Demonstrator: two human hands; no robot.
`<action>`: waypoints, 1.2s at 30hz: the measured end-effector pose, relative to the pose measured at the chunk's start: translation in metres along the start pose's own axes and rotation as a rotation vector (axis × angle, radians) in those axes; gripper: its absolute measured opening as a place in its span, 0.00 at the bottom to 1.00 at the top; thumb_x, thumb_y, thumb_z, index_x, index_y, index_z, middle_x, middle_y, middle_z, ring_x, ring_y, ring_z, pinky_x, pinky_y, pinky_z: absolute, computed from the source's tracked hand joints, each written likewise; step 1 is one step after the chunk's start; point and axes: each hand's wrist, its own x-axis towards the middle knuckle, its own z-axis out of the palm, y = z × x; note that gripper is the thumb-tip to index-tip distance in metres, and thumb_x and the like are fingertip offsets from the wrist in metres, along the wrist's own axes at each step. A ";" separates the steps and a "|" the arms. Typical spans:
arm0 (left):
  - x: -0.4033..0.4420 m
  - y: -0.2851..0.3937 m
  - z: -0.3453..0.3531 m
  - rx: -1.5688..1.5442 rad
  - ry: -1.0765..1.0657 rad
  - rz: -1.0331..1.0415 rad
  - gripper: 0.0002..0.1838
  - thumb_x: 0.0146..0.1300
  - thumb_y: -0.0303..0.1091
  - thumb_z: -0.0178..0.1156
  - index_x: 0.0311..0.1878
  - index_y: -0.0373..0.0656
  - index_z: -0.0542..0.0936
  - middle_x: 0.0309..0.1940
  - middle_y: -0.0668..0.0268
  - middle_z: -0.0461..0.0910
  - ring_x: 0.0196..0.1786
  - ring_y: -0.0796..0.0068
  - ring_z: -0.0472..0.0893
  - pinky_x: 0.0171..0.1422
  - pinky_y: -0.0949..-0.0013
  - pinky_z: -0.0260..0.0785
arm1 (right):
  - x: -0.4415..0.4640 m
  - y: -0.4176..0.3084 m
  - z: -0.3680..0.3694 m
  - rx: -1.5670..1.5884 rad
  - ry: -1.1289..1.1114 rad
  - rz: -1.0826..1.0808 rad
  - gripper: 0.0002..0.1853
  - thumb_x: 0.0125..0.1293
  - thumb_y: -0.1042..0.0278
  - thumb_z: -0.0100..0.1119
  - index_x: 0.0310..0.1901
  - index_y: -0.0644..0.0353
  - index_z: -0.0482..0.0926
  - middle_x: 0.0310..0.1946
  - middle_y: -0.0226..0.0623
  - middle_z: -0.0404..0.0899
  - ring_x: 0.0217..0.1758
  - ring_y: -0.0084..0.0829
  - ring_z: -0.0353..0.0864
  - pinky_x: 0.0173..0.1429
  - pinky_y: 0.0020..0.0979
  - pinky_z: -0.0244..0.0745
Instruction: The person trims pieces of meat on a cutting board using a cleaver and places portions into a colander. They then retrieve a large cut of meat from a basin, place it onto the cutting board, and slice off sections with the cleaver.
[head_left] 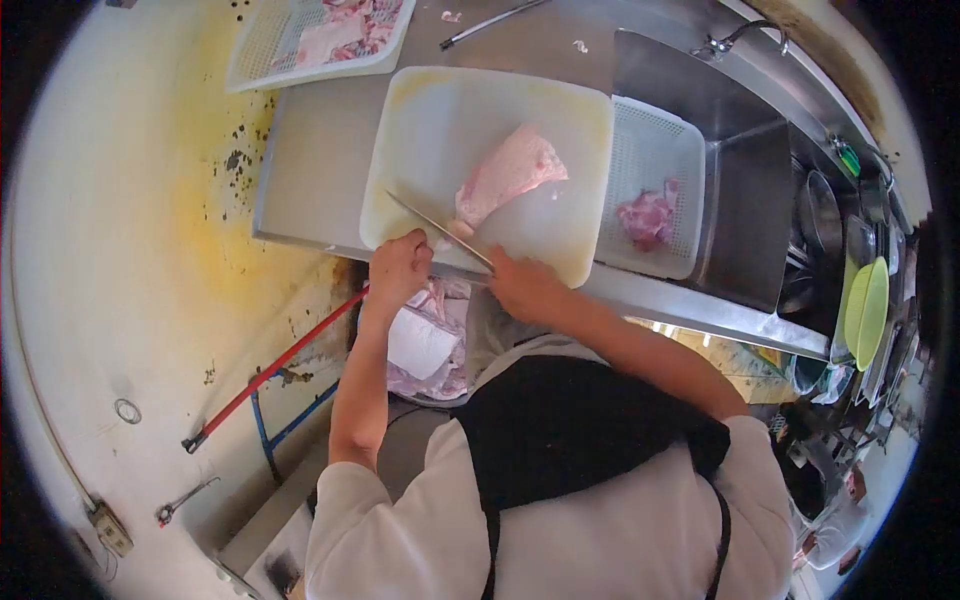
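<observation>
Wrapped around the handle of a long, thin knife (425, 214), the fingers of the right hand (527, 288) are closed firmly. The left hand (398, 264) has its fingers curled at the near edge of the cutting board (420, 115); whether they pinch a scrap, I cannot tell. The chunk of meat (508, 172) lies on the board, its narrow end close to the blade, where a small pale piece (459, 229) sits. For clean slicing, long, light strokes would suit this soft flesh better than pressing down, with the left fingertips tucked back from the edge. The chunk looks moist, pale pink and thick, broader at its far end. The board is smooth, whitish plastic with rounded corners, on a dull metal counter (315, 165).
</observation>
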 end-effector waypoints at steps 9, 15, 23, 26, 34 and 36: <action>0.008 0.003 0.014 -0.159 0.037 -0.121 0.05 0.60 0.32 0.59 0.33 0.41 0.76 0.28 0.51 0.82 0.33 0.42 0.82 0.38 0.45 0.72 | -0.092 0.062 -0.031 -0.002 -0.067 0.040 0.19 0.73 0.57 0.55 0.54 0.62 0.66 0.36 0.62 0.81 0.44 0.65 0.80 0.48 0.61 0.72; -0.015 0.013 0.047 -0.019 0.101 -0.004 0.06 0.57 0.31 0.62 0.34 0.42 0.75 0.25 0.52 0.81 0.31 0.46 0.83 0.35 0.48 0.72 | -0.085 0.054 -0.025 0.116 0.081 0.050 0.18 0.72 0.57 0.56 0.52 0.63 0.68 0.34 0.63 0.80 0.42 0.66 0.79 0.46 0.60 0.70; -0.030 0.039 0.055 -0.302 0.233 -0.282 0.09 0.61 0.33 0.65 0.37 0.41 0.76 0.23 0.57 0.79 0.27 0.54 0.82 0.33 0.56 0.72 | -0.086 0.042 -0.027 0.185 0.201 0.014 0.19 0.70 0.60 0.59 0.55 0.62 0.70 0.33 0.59 0.82 0.39 0.63 0.81 0.45 0.56 0.73; -0.031 0.047 0.078 -0.220 0.282 -0.178 0.09 0.59 0.30 0.66 0.39 0.41 0.76 0.23 0.59 0.78 0.25 0.62 0.79 0.33 0.60 0.72 | -0.087 0.033 -0.032 0.219 0.256 0.008 0.17 0.70 0.60 0.60 0.52 0.62 0.72 0.31 0.56 0.81 0.36 0.60 0.81 0.42 0.52 0.73; 0.037 0.076 -0.024 -0.448 0.232 -0.042 0.13 0.58 0.26 0.64 0.47 0.39 0.79 0.36 0.59 0.84 0.38 0.67 0.85 0.45 0.63 0.76 | -0.079 0.057 -0.029 0.463 0.495 0.154 0.12 0.70 0.65 0.59 0.46 0.64 0.72 0.22 0.35 0.73 0.23 0.25 0.72 0.28 0.32 0.69; 0.083 0.105 -0.052 -0.592 0.366 0.236 0.17 0.61 0.27 0.64 0.55 0.39 0.79 0.43 0.57 0.85 0.44 0.66 0.85 0.51 0.64 0.76 | -0.073 0.055 -0.028 0.555 0.555 0.129 0.09 0.70 0.67 0.57 0.43 0.63 0.71 0.22 0.30 0.72 0.21 0.21 0.71 0.25 0.29 0.67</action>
